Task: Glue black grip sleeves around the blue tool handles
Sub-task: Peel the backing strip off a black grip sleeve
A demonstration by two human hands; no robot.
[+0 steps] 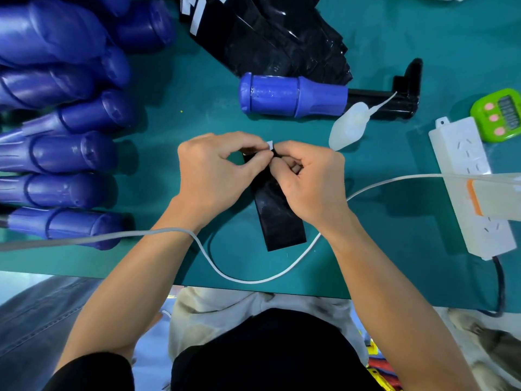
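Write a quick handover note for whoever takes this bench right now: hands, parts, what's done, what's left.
Hands: left grip and right grip both pinch the far end of a black sleeve lying flat on the table, at its white tab.
Parts: one blue handle lies beyond without a sleeve, with the glue bottle beside it. Spare sleeves are piled behind, and more handles are stacked at left.
Done: no handle in view wears a sleeve.
Left: probably peel the tab, glue and wrap this sleeve, then the rest.
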